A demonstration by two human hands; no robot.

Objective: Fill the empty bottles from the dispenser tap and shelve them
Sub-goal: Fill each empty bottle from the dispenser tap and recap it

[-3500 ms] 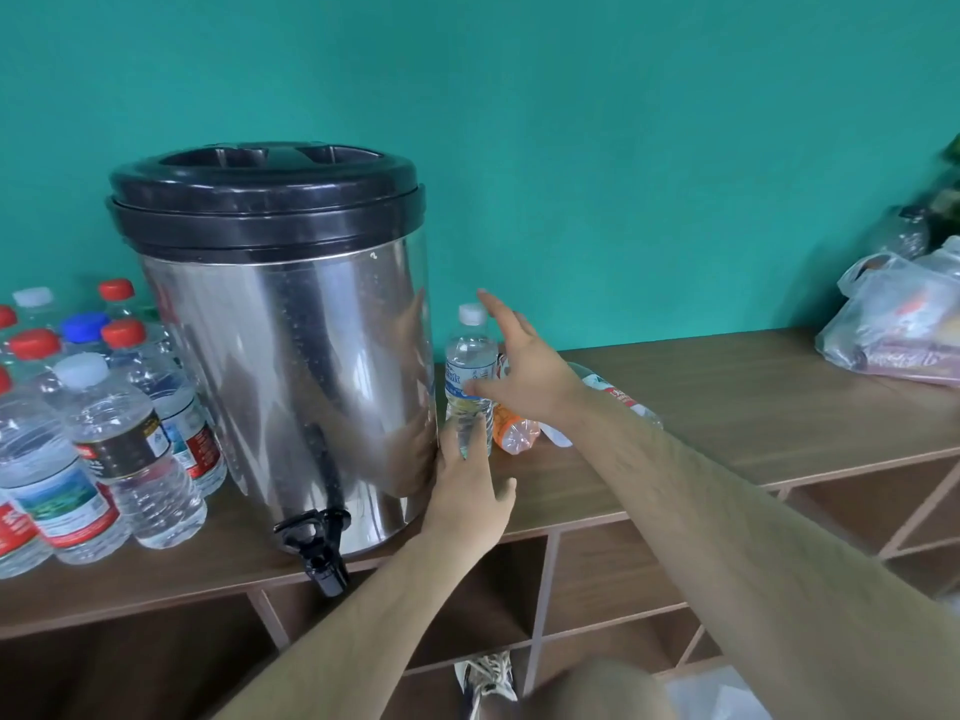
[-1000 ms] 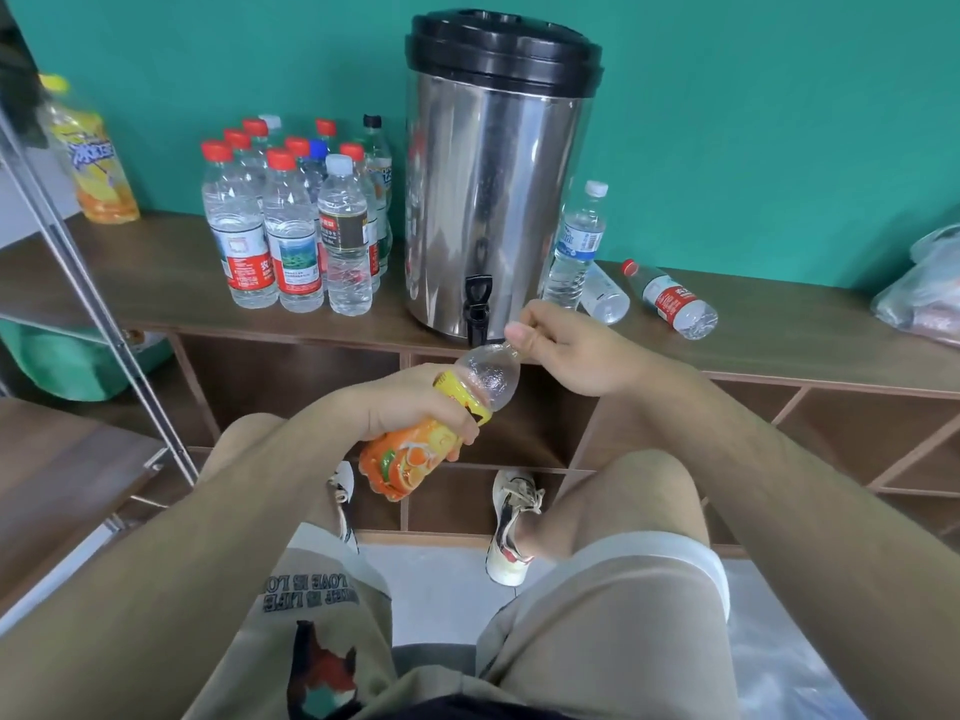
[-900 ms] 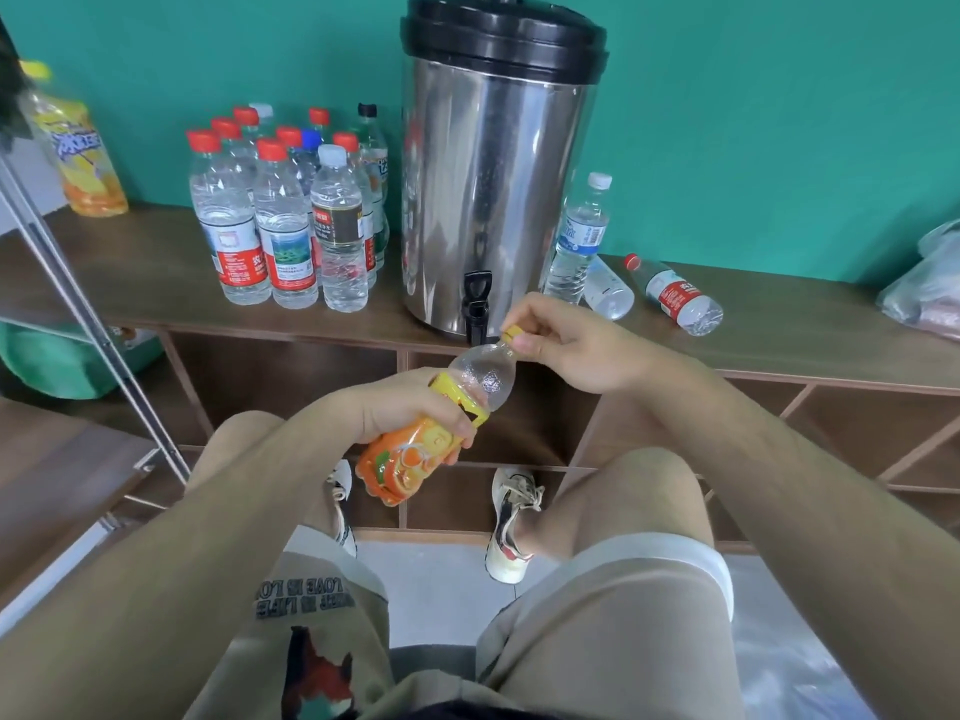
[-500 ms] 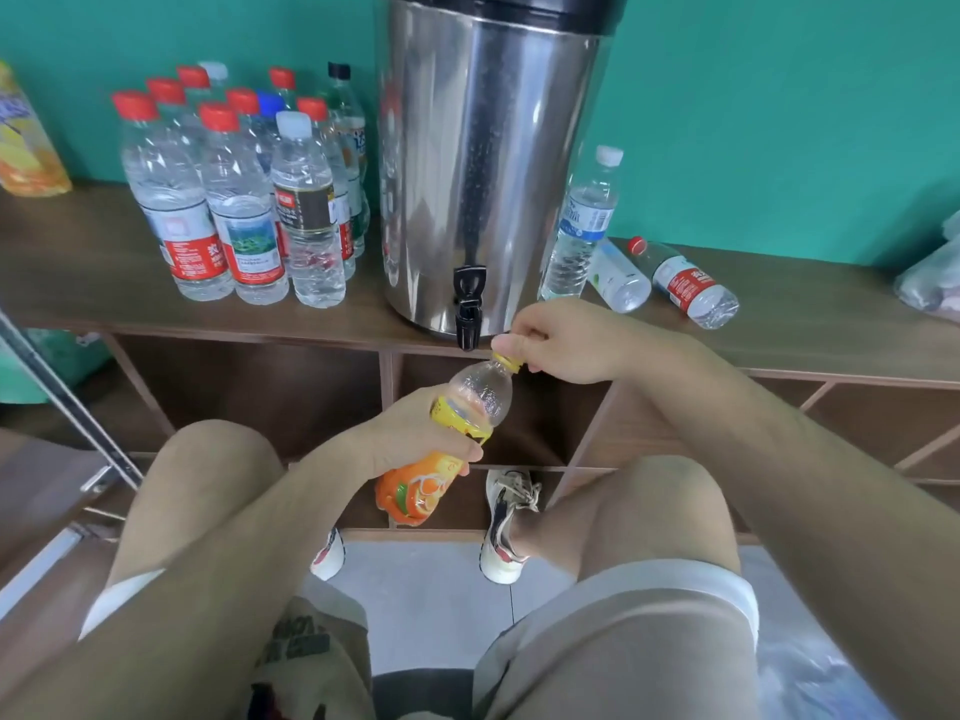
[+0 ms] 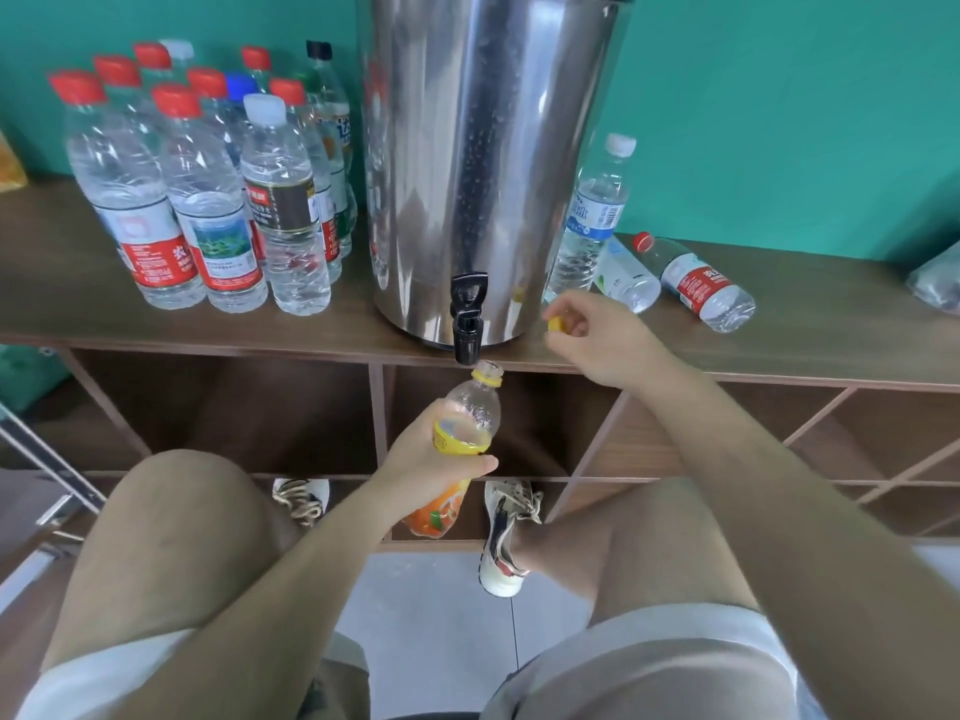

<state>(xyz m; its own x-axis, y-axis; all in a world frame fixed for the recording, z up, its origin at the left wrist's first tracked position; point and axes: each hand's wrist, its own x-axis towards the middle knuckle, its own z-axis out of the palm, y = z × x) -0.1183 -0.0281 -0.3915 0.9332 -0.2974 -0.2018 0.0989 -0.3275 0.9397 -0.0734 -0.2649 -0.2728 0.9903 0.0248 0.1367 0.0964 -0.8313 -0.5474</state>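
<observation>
Head view showed the orange-labelled bottle [image 5: 470,407] nearly upright in the left hand [image 5: 431,459]. Its fingers [image 5: 470,465] were wrapped round the label band at mid-body. The bottle's open mouth sat just beneath the black tap [image 5: 467,319] of the steel dispenser [image 5: 483,148], seemingly not quite touching it. The right hand [image 5: 602,345] hovered over the tabletop [image 5: 831,324] edge beside the tap, pinching the yellow cap [image 5: 555,323]. To fill well, the mouth wanted centring squarely under the spout, with the bottle plumb, before the lever was pressed. The right hand would probably need to park the cap first. A soft, empty bottle squeezed hard could buckle and spill, so a light grip looked wise.
</observation>
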